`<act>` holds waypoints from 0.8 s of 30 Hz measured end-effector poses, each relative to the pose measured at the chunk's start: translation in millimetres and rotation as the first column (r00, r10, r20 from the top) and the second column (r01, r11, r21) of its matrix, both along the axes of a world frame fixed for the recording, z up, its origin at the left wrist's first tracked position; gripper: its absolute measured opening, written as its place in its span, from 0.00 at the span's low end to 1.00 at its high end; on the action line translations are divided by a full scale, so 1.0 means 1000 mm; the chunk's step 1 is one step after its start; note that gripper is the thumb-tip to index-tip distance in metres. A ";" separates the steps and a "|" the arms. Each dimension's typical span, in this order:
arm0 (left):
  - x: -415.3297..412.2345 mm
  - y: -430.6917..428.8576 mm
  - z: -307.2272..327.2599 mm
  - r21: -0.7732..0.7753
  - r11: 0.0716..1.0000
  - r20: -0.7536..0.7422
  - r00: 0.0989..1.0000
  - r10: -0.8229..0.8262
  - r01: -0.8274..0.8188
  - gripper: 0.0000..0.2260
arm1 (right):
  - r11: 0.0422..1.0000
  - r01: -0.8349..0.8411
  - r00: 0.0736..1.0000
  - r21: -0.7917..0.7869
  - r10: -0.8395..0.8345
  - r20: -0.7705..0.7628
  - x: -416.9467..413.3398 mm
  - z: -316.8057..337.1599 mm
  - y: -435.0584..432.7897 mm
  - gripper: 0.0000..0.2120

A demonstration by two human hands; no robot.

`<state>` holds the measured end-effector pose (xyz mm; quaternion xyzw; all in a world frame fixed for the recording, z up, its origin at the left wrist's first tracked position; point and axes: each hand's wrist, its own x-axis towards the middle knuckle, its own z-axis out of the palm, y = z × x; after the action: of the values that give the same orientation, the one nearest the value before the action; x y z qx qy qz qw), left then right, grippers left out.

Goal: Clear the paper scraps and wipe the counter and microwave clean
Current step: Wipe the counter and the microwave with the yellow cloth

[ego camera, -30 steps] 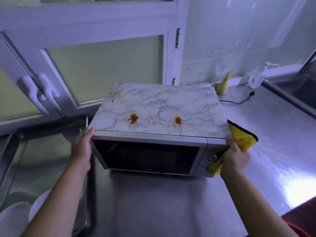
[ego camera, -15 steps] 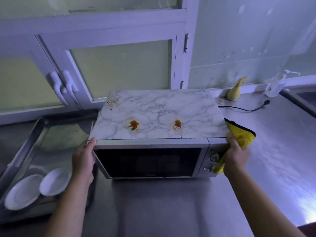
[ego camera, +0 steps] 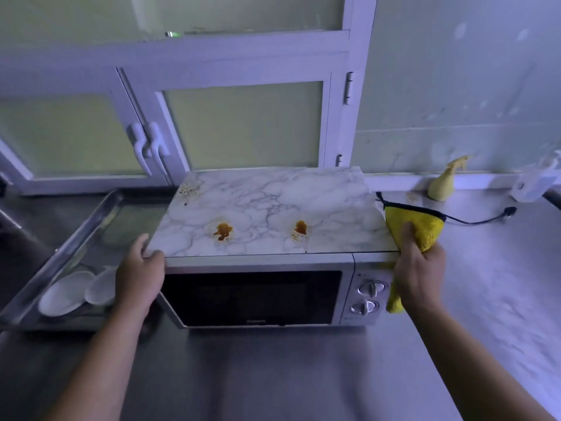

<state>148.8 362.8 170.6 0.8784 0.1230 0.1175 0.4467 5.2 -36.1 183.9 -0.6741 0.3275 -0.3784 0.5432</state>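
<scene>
A silver microwave [ego camera: 255,296] with a marble-patterned top stands on the steel counter [ego camera: 273,375]. Two brown sauce stains [ego camera: 223,231] mark the top near its front edge, and a patch of brown specks [ego camera: 189,191] sits at the back left corner. My left hand [ego camera: 139,270] grips the front left corner of the microwave. My right hand [ego camera: 420,268] holds a yellow cloth [ego camera: 417,227] against the front right corner, beside the two control knobs. No paper scraps show in this view.
A steel tray [ego camera: 65,247] to the left holds two white dishes [ego camera: 68,291]. A yellow spray bottle [ego camera: 444,182] and a white container [ego camera: 534,183] stand at the back right, with a black power cord [ego camera: 485,218] across the counter. Cabinet doors rise behind.
The microwave has turned to face me squarely and my view has shifted left. My right hand has slid up the right corner, lifting the yellow cloth to the top edge.
</scene>
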 end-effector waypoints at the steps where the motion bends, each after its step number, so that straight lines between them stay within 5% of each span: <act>1: 0.005 -0.004 0.006 0.082 0.996 -0.019 0.999 -0.030 0.032 0.24 | 0.988 -0.045 0.999 -0.145 0.048 0.012 0.002 0.011 0.002 0.19; 2: 0.010 -0.010 0.012 0.160 0.985 -0.054 0.997 -0.059 0.067 0.24 | 0.935 -0.108 0.994 -0.338 0.104 -0.029 0.005 0.019 0.004 0.14; 4: 0.022 -0.022 0.023 0.282 0.954 -0.156 0.986 -0.060 0.103 0.22 | 0.677 -0.394 0.913 -0.621 0.208 -0.352 0.014 0.029 0.007 0.11; 6: 0.031 -0.031 0.031 0.343 0.932 -0.232 0.972 -0.039 0.120 0.22 | 0.419 -0.743 0.639 -0.522 0.211 -0.740 0.022 0.023 0.008 0.27; 8: 0.035 -0.037 0.032 0.393 0.911 -0.256 0.966 -0.025 0.127 0.21 | 0.270 -0.852 0.491 -0.449 0.112 -0.864 0.027 0.009 0.007 0.33; 18: 0.038 -0.038 0.016 0.512 0.858 -0.166 0.983 0.076 0.020 0.24 | 0.455 -0.838 0.390 -0.300 0.115 -0.914 0.143 0.011 -0.028 0.31; 24: 0.044 -0.039 0.007 0.556 0.829 -0.112 0.984 0.135 -0.050 0.21 | 0.445 -0.835 0.397 -0.323 0.082 -0.914 0.241 0.017 -0.034 0.33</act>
<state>192.6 323.7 178.1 0.9689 0.1589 0.1045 0.1583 246.6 -69.6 201.2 -0.9888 0.1067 0.0633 0.0824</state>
